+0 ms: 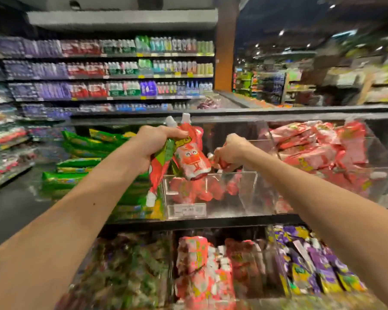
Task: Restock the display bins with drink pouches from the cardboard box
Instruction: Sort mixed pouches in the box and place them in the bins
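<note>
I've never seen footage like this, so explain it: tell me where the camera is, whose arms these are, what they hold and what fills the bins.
There is no machine here: a person wears one wide-angle camera on the head, so you look down their bare arms. The left hand holds a bunch of red drink pouches with white caps above the clear plastic bin in the middle. The right hand reaches over that bin, its grip closed on another red pouch. The bin to the left holds green pouches, the one to the right more red pouches, and purple pouches lie in a bin on the shelf below.
</note>
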`<action>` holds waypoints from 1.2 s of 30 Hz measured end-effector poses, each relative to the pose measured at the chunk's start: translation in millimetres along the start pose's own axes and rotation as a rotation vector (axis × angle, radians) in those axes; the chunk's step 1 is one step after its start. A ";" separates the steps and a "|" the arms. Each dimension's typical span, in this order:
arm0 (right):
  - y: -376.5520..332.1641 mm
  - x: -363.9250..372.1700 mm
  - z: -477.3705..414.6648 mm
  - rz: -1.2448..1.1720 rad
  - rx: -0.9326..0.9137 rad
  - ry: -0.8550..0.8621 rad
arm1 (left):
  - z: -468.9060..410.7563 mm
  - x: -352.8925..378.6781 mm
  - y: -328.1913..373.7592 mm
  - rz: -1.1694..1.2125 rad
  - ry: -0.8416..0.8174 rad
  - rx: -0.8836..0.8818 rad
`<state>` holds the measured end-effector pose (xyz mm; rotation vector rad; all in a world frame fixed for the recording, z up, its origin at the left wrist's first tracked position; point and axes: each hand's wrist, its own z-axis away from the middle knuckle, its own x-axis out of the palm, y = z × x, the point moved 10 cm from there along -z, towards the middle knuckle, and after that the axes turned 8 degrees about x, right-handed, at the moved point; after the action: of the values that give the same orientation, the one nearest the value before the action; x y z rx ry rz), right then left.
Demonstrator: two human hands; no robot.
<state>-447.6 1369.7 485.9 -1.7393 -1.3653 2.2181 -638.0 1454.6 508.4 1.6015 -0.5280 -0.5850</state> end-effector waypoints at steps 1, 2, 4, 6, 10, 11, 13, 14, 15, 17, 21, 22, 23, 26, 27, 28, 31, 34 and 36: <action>2.2 2.3 -7.4 0.054 0.031 0.025 | -4.1 1.7 -1.3 -0.007 -0.014 -0.003; 4.6 4.7 -15.4 0.098 0.049 0.053 | -7.2 3.0 -2.6 -0.008 -0.029 -0.007; 14.7 11.8 -29.4 0.177 0.127 0.068 | -12.1 4.9 -5.0 0.003 -0.057 -0.005; 19.5 17.1 -41.1 0.243 0.155 0.074 | -17.5 5.2 -7.2 0.000 -0.074 -0.004; 20.6 37.3 -53.0 0.365 0.190 -0.015 | -25.4 4.6 -12.0 -0.009 -0.084 -0.026; 20.0 44.3 -53.6 0.415 0.194 -0.070 | -27.5 4.1 -13.2 -0.012 -0.084 -0.033; 28.8 59.1 -60.7 0.441 0.231 -0.208 | -29.9 3.3 -14.0 -0.015 -0.074 -0.030; 31.4 65.0 -63.1 0.467 0.220 -0.267 | -30.1 3.4 -13.5 -0.017 -0.070 -0.026; 33.9 68.5 -61.5 0.523 0.211 -0.314 | -30.8 3.8 -13.4 -0.018 -0.068 -0.023; 40.4 72.1 -62.4 0.613 0.205 -0.375 | -32.0 5.4 -12.7 -0.024 -0.063 -0.021; 41.3 69.3 -52.0 0.684 0.146 -0.441 | -34.6 16.7 -9.8 -0.028 -0.079 -0.028; 39.5 67.3 -50.1 0.669 0.124 -0.427 | -34.5 20.1 -8.7 -0.035 -0.083 -0.027; 33.3 62.8 -48.6 0.654 0.082 -0.384 | -34.5 23.1 -7.8 -0.042 -0.082 -0.023; 3.8 37.4 -49.4 0.454 -0.076 -0.185 | -35.1 29.2 -5.9 -0.054 -0.071 -0.013; -5.0 29.4 -44.9 0.270 -0.113 -0.183 | -36.0 30.7 -6.2 -0.058 -0.071 -0.013; -9.8 24.4 -40.5 0.001 -0.124 -0.239 | -37.1 32.5 -6.4 -0.061 -0.075 -0.015; -20.0 18.0 -6.7 -0.586 -0.147 -0.544 | -42.5 39.6 -9.6 -0.017 -0.112 -0.046; -8.2 14.1 4.1 -0.731 -0.103 -0.622 | -47.3 45.9 -14.2 0.038 -0.130 -0.079; -2.3 14.6 10.5 -0.780 -0.060 -0.700 | -50.4 47.3 -15.9 0.053 -0.117 -0.082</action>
<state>-462.6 1371.9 476.0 -0.2409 -1.7849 2.3090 -569.3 1464.2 493.5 1.4773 -0.6244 -0.6552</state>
